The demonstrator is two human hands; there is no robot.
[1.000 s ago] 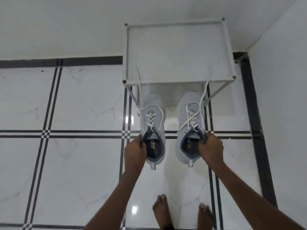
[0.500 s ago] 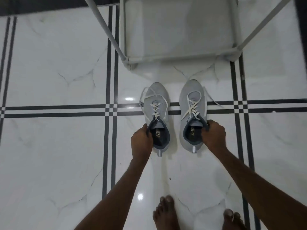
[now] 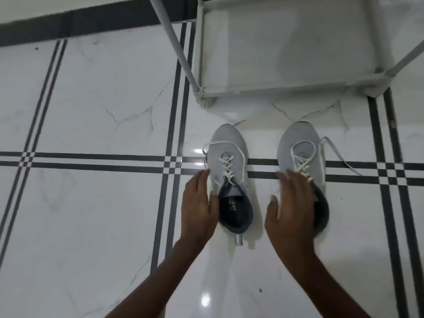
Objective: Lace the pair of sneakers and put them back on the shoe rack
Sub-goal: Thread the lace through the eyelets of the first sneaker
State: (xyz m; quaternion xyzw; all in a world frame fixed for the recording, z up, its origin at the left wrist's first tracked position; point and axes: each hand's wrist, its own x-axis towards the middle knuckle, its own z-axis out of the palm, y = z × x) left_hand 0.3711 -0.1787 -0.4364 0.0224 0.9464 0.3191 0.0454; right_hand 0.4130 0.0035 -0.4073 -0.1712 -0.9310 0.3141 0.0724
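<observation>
Two light grey sneakers with white laces stand side by side on the floor, toes pointing at the shoe rack [image 3: 284,87]. The left sneaker [image 3: 227,145] shows its dark blue lining; loose lace ends loop across its toe. The right sneaker [image 3: 298,143] has a lace end trailing out to the right on the tile. My left hand [image 3: 198,207] hovers open beside the left sneaker's collar, fingers spread, holding nothing. My right hand [image 3: 291,210] is open too, spread over the right sneaker's heel opening and hiding most of it.
The white metal shoe rack stands just beyond the sneakers, its slanted leg [image 3: 176,42] rising at the upper middle. The floor is glossy white marble tile [image 3: 91,226] with dark stripe borders. A dark skirting band [image 3: 68,24] runs along the wall at the upper left.
Both hands let go of the sneakers' collars and opened. The sneakers came down from in front of the rack onto the floor and now stand there. The view has moved closer and lower.
</observation>
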